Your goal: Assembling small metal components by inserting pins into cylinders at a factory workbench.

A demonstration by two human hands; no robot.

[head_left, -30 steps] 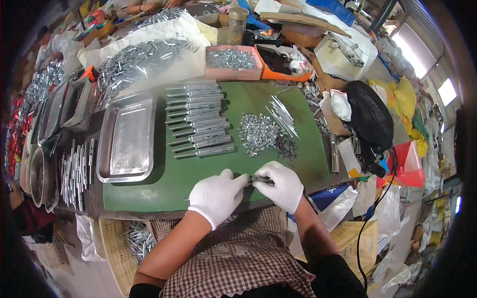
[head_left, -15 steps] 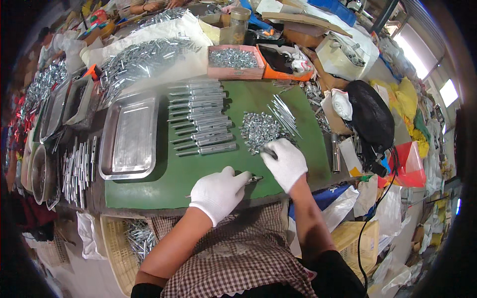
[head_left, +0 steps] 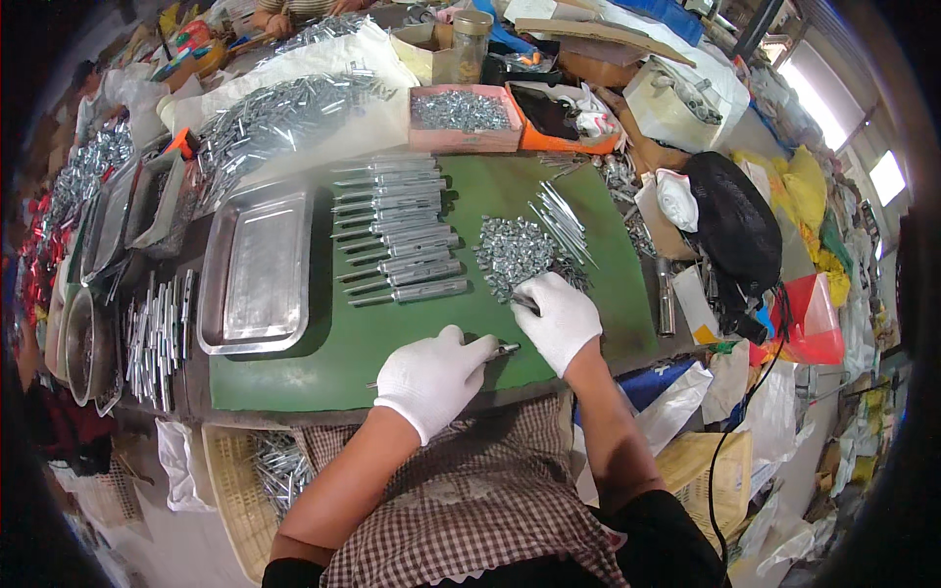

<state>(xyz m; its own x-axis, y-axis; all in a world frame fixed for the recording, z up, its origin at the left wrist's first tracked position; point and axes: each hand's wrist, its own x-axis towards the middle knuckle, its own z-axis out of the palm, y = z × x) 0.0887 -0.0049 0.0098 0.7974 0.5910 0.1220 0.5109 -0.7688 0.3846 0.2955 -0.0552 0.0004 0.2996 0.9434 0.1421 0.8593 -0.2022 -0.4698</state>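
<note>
My left hand (head_left: 431, 384), in a white glove, is closed round a slim metal rod (head_left: 505, 350). One end of the rod pokes out past the fingertips and its thin end shows left of the palm. My right hand (head_left: 561, 318), gloved too, pinches a small grey metal piece (head_left: 526, 305) at the near edge of a pile of small shiny metal parts (head_left: 512, 253). Beyond that pile lie several thin pointed rods (head_left: 563, 223). To the left, a column of metal shafts with thin tips (head_left: 417, 269) rests on the green mat (head_left: 392, 358).
A shallow steel tray (head_left: 260, 274) stands on the mat's left. Loose rods (head_left: 157, 338) lie farther left. At the back are a pink box of small parts (head_left: 461, 110) and an orange box (head_left: 564, 122). A black mesh bag (head_left: 732, 223) sits right. Another person's hand (head_left: 277, 24) shows far back.
My right hand has drawn slightly back from the pile toward my left hand, and a grey metal piece now shows between its fingers. My left hand keeps its hold on the rod.
</note>
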